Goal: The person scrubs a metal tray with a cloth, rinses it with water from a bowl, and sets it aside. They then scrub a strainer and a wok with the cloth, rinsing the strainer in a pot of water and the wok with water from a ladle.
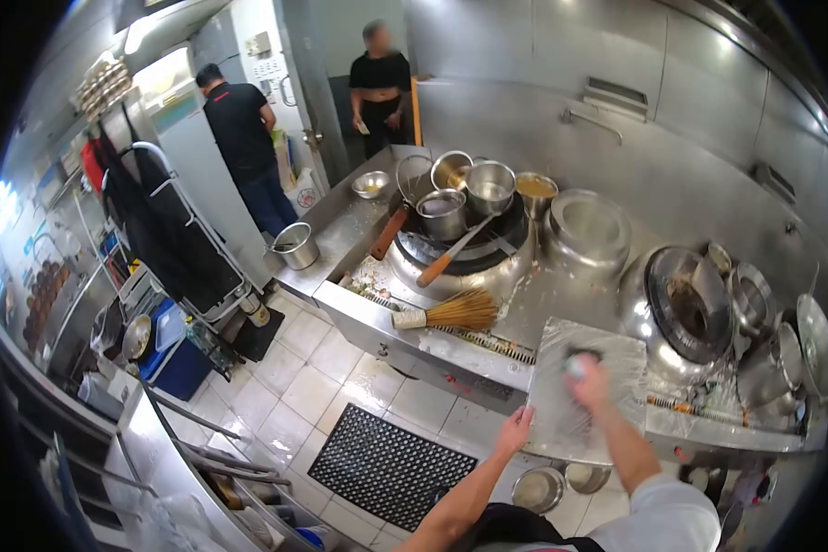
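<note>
A flat, shiny rectangular panel [552, 368] lies tilted across the front edge of the steel cooking range [414, 342]. My left hand [517, 427] is closed on the panel's lower left edge. On the panel's upper middle is my right hand [591, 382], blurred by motion, its fingers round a small pale object over a dark patch; what the object is cannot be made out. A bamboo brush [460, 311] rests on the range to the left of the panel. Right of the panel stands a wok burner [690, 308].
Pots [442, 213] crowd the left burner, with wooden handles sticking out. More pans [771, 363] lean at the far right. Metal bowls [536, 489] sit below the range front. A black mat [382, 465] covers floor tiles. Two people [239, 138] stand at the back left.
</note>
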Tool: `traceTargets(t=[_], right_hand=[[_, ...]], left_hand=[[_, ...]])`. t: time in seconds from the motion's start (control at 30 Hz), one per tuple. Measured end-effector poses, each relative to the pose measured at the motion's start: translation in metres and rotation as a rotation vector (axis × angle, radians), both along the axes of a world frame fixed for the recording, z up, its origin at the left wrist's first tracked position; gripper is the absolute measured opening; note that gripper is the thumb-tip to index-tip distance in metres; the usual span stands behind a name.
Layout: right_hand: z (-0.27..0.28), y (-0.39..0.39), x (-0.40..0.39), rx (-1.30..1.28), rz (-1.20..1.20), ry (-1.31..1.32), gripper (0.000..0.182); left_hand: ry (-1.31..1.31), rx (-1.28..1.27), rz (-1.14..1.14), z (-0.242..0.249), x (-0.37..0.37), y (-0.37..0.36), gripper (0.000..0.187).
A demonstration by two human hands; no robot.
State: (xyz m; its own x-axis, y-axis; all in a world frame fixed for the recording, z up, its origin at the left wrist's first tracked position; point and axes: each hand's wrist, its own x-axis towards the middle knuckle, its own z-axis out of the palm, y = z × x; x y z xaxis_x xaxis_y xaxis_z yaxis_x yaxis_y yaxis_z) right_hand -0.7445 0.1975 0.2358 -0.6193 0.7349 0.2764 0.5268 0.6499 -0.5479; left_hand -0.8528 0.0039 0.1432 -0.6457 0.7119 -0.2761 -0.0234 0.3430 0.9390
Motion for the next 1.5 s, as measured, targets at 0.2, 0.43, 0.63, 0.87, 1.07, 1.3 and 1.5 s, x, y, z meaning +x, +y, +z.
traceTargets(t=[0.2, 0.43, 0.63, 0.87, 1.07, 1.3, 1.5], right_hand=[[-0.042, -0.028, -0.01, 0.108, -0.431, -0.084, 0.054], [-0.002, -0.073, -0.034, 0.199, -0.214, -0.104, 0.064], [-0.033, 0.089, -0.091, 0.151, -0.4, -0.139, 0.061], [-0.016, -0.103, -0.009, -0.003, -0.083, -0.148, 0.064], [-0.039, 0.087, 0.102, -0.195, -0.93, -0.209, 0.054], [-0.033, -0.056, -0.051, 0.206, 0.041, -0.244, 0.058], [-0.029, 0.07, -0.023, -0.141, -0.468, -0.109, 0.057]], left_hand=[[-0.098, 0.017, -0.122, 0.031, -0.022, 0.004, 0.064], [-0.129, -0.116, -0.12, 0.019, -0.022, 0.015, 0.062], [-0.13, 0.008, -0.106, 0.001, -0.027, 0.032, 0.062], [-0.046, -0.015, -0.122, 0.018, -0.035, 0.034, 0.061], [-0.112, 0.027, -0.108, 0.0, -0.033, 0.013, 0.06], [-0.219, -0.055, -0.229, 0.039, -0.066, 0.021, 0.059], [-0.138, -0.034, -0.114, -0.018, -0.052, 0.03, 0.065]])
